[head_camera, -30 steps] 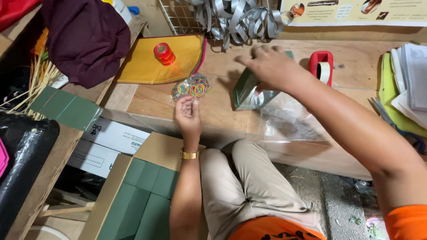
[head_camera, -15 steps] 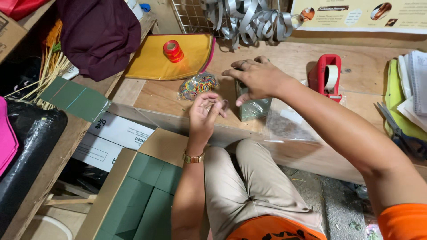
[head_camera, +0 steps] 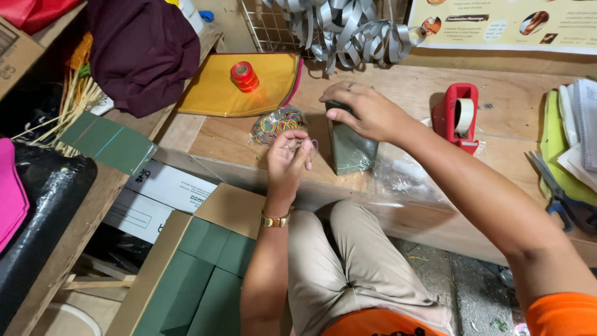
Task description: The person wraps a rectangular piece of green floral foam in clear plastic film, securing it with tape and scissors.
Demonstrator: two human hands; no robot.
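Right hand (head_camera: 367, 112) grips the upright dark green wrapped block (head_camera: 349, 149) from above, while left hand (head_camera: 287, 158), just beside it, pinches a thin rubber band (head_camera: 313, 148).

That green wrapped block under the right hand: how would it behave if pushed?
The green block stands on end under the right hand, so it looks tip-prone. Its clear wrap probably makes it slippery. It resembles the foam bricks in the cardboard box, so it is likely light.
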